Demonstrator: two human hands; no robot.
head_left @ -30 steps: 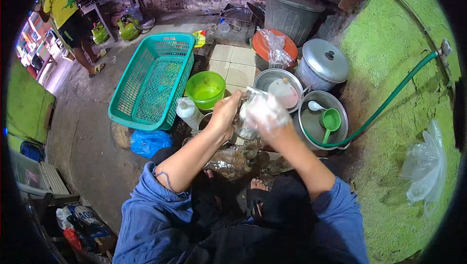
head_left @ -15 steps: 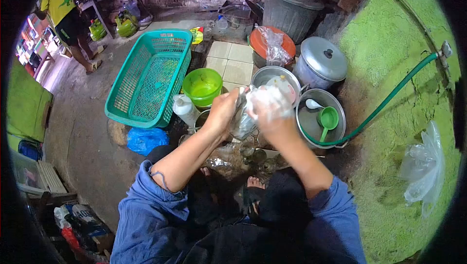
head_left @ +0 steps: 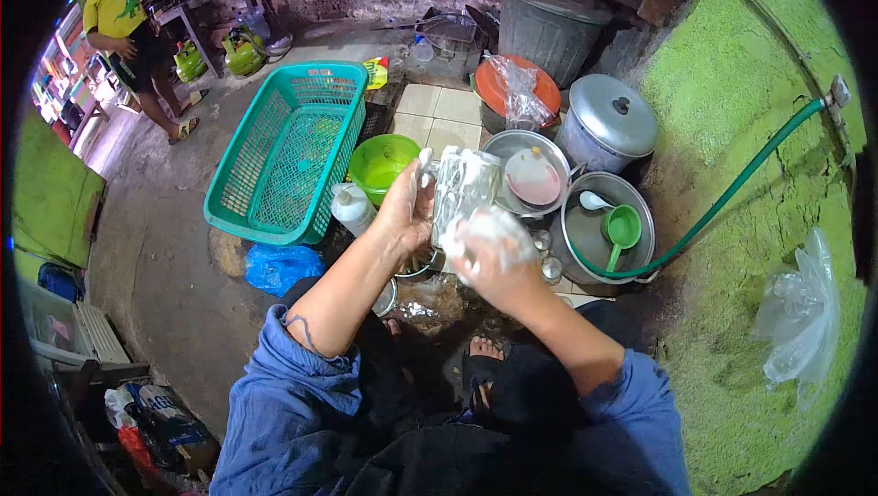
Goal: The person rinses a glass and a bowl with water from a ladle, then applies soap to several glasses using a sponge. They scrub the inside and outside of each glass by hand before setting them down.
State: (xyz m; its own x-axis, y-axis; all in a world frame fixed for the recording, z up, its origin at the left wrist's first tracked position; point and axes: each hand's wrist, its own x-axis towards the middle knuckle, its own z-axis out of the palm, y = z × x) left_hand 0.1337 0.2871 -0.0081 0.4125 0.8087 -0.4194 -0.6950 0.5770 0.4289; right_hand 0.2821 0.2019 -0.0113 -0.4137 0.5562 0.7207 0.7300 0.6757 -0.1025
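My left hand (head_left: 407, 214) grips a clear glass container (head_left: 466, 183) streaked with white suds, holding it by its left side above the floor. Thick foam covers my right hand (head_left: 497, 254), which is closed and lies against the container's lower right part. What sits inside those fingers is hidden by foam and blur. Just right of the container stands a metal basin (head_left: 497, 142) with a pinkish round lid or dish in it. A metal pot (head_left: 642, 187) farther right holds a green dipper (head_left: 624, 228) and a white spoon (head_left: 594, 201).
A teal basket (head_left: 226, 214), lime-green basin (head_left: 378, 160) and white bottle (head_left: 350, 208) stand on the left. Behind are a lidded pot (head_left: 607, 117) and orange-lidded container (head_left: 538, 98). A green hose (head_left: 732, 208) crosses at right. Another person (head_left: 119, 16) stands far left.
The container has turned so its sudsy broad side faces up. My right hand has slid down along it, showing more of the basin behind. The other person's arm has shifted.
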